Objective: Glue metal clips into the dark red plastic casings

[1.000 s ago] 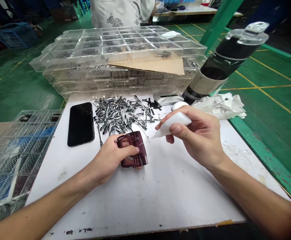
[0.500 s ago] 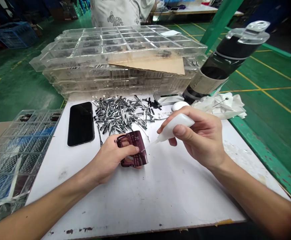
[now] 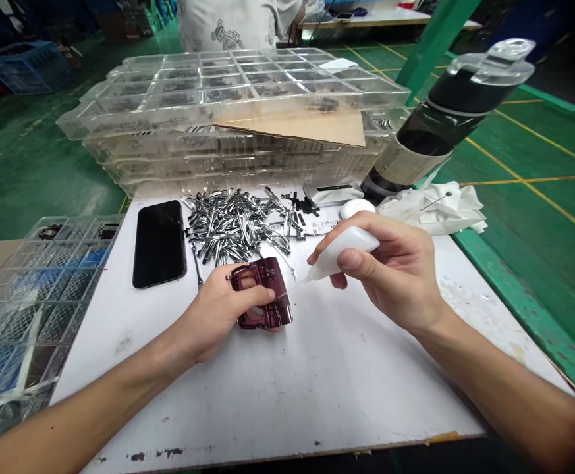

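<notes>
My left hand (image 3: 218, 313) grips a glossy maroon plastic clip part (image 3: 278, 311), with the thumb across its face and the fingers beneath. My right hand (image 3: 390, 276) pinches a white squeeze bottle (image 3: 345, 253) tilted down to the left. Its thin nozzle (image 3: 297, 284) points at the maroon part, and the tip looks very close to it, though I cannot tell whether they touch. Behind both hands lies a loose pile of shiny metal clip pieces (image 3: 235, 224). A black smartphone (image 3: 159, 243) lies face up on the white table (image 3: 317, 388), left of the pile.
Stacked clear compartment trays (image 3: 228, 99) with a cardboard sheet (image 3: 297, 127) stand beyond the table. A large tumbler (image 3: 445, 118) lies tilted at right, beside white tissue (image 3: 435, 210). Another clear tray (image 3: 40, 309) sits at left. A co-worker's torso (image 3: 232, 26) is in the background.
The white bottle has shifted slightly, with its nozzle staying near the maroon part. My left hand still holds that part in nearly the same place.
</notes>
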A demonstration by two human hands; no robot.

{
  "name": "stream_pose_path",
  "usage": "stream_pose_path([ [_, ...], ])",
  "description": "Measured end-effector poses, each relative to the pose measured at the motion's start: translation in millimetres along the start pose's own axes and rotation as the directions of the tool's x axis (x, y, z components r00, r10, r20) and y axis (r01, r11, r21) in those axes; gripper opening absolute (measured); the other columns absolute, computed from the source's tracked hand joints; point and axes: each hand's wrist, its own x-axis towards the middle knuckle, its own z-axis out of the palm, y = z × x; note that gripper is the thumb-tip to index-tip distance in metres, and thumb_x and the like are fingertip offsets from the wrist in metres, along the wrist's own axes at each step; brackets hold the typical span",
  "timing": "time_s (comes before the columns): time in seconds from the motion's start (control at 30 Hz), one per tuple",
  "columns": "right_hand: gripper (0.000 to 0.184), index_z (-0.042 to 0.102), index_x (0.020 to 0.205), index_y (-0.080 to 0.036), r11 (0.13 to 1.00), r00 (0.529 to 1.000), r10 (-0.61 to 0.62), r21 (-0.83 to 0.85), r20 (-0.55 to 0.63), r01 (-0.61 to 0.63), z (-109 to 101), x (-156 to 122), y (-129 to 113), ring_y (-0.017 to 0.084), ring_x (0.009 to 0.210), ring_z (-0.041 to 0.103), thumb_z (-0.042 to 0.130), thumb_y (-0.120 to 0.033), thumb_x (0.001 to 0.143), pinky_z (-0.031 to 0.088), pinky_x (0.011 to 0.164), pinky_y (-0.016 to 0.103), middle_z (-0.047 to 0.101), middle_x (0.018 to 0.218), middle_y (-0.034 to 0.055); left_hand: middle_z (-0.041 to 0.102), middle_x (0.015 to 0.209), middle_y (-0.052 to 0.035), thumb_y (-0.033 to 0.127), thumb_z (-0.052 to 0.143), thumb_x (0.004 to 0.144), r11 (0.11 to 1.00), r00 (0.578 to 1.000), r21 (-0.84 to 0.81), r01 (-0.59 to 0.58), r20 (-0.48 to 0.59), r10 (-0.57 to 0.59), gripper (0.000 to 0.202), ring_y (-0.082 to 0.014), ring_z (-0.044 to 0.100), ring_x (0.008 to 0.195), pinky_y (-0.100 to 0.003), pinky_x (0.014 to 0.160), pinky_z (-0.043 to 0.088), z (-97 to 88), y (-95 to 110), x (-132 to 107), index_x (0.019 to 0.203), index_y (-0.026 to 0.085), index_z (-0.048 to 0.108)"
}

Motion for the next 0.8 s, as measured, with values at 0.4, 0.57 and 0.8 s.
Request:
stream_pose_path([
  [0.4,0.026,0.057,0.075,-0.022,0.951,0.895,-0.31,-0.095,-0.321,0.295,-47.8,31.5,-26.7,0.015,0.062,0.058,0.076,-0.008,0.066,0.051,0.054,0.031,0.07,0.086,0.0028,0.071,0.07,-0.0011,0.018,0.071,0.084,1.0,0.999,0.013,0.023,-0.029,-0.023,0.01,-0.0158,0.069,0.062,-0.024,0.058,0.056,1.0,0.9,-2.2,0.076,0.015,0.066],
  [0.57,0.028,0.053,0.091,-0.028,0.936,0.845,-0.34,-0.236,-0.413,0.262,-98.6,29.1,-39.4,0.014,0.044,0.037,0.063,-0.011,0.072,0.027,0.042,0.027,0.059,0.058,-0.0042,0.068,0.063,0.0009,0.025,0.075,0.081,0.994,0.993,0.06,0.091,-0.075,-0.086,0.014,-0.0169,0.067,0.06,-0.025,0.06,0.053,2.6,3.2,-3.4,0.072,0.019,0.067],
  [0.8,0.028,0.074,0.096,-0.019,0.801,0.928,0.002,-0.556,-0.372,-0.224,-139.1,15.3,-46.7,0.012,0.055,0.043,0.084,-0.032,0.075,0.032,0.051,0.03,0.055,0.067,-0.0009,0.07,0.07,-0.003,0.036,0.077,0.078,0.987,0.99,0.115,0.109,-0.103,-0.097,0.019,-0.0199,0.067,0.063,-0.027,0.062,0.054,4.2,4.2,-5.9,0.076,0.019,0.068],
])
